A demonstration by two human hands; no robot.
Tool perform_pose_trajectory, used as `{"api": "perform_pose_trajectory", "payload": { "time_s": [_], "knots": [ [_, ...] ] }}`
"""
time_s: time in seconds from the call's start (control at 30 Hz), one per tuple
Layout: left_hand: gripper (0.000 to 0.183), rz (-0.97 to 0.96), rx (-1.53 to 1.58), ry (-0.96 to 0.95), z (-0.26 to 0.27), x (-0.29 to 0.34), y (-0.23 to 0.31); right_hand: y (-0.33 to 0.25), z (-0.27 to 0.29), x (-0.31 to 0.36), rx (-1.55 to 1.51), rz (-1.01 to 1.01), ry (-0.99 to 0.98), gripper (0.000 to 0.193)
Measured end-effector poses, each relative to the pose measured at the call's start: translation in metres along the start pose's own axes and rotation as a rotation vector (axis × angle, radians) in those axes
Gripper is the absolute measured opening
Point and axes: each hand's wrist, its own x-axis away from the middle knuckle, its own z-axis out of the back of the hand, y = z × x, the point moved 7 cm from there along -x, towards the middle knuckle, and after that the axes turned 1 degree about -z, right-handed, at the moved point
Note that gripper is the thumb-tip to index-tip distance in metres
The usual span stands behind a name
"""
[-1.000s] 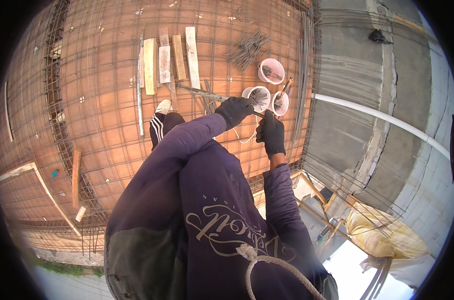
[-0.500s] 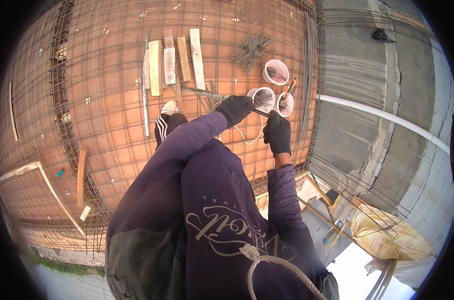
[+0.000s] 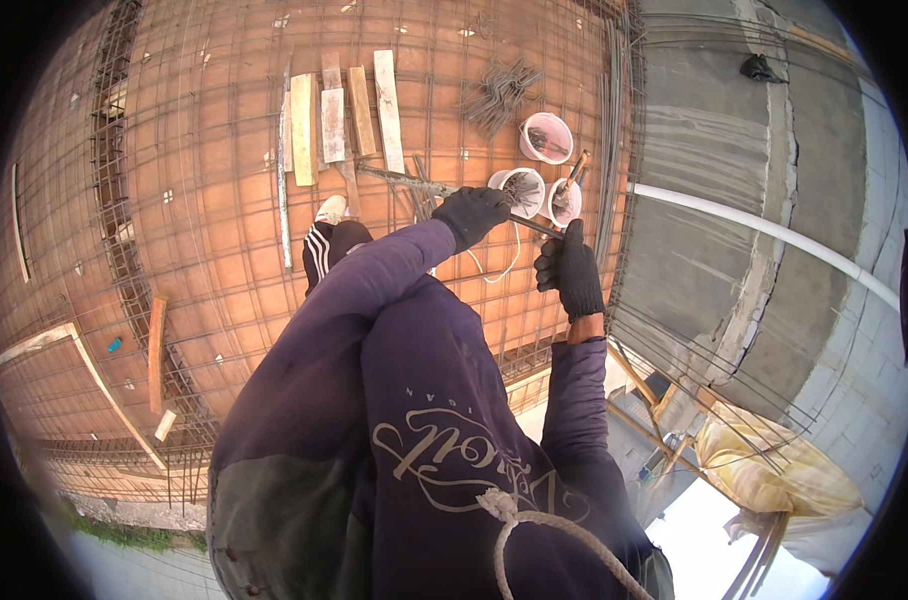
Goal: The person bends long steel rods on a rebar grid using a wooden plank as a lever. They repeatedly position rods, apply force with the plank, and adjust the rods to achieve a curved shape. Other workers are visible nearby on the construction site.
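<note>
My left hand [image 3: 471,217], in a black glove, is closed around a long, thin, dark bar [image 3: 534,226] that slants down to the right. Left of this hand, a mottled grey strip [image 3: 406,181] runs in the same line; whether it is part of the bar I cannot tell. At the bar's right end is my right hand [image 3: 572,275], also black-gloved, its fingers curled and its thumb pointing up against the bar. Just beyond the bar stand a white bucket of thin metal pieces [image 3: 521,192] and a smaller bucket [image 3: 565,203] with a wooden-handled tool [image 3: 578,167] in it.
A pink bucket [image 3: 546,138] and a heap of bent rebar [image 3: 502,97] lie farther off. Several boards [image 3: 387,110] rest on the rebar grid over orange panels [image 3: 214,220]. A white pipe [image 3: 764,232] crosses the grey concrete at right. My shoe [image 3: 331,209] stands left.
My right hand has moved right and slightly down along the bar, farther from my left hand. More of the bar shows between them. The left hand keeps its hold.
</note>
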Motion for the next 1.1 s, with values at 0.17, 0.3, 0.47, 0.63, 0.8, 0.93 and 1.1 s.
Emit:
{"api": "perform_pose_trajectory", "payload": {
  "time_s": [0.17,0.3,0.47,0.63,0.8,0.93,1.1],
  "knots": [
    [0.024,-0.003,0.016,-0.039,-0.002,-0.002,-0.002,0.008,0.009,-0.004,-0.076,0.012,-0.055,0.076],
    [0.024,-0.018,0.005,-0.013,0.000,-0.002,-0.002,0.005,0.000,-0.005,-0.084,0.051,-0.097,0.063],
    [0.022,-0.013,0.007,0.025,0.000,-0.002,-0.003,-0.009,-0.010,-0.002,-0.013,0.128,-0.081,0.047],
    [0.018,0.000,0.023,-0.003,-0.002,-0.006,-0.008,-0.012,-0.016,-0.007,0.107,0.178,-0.081,0.044],
    [0.017,-0.034,0.040,0.063,0.008,-0.004,-0.008,-0.001,-0.033,-0.025,0.105,0.181,-0.122,0.044],
    [0.015,0.021,0.118,0.042,0.008,-0.002,-0.009,0.000,-0.035,-0.026,0.119,0.181,-0.097,0.045],
    [0.014,-0.016,0.067,0.215,0.014,0.001,-0.006,0.000,-0.033,-0.025,0.048,0.132,-0.107,0.056]
  ]
}}
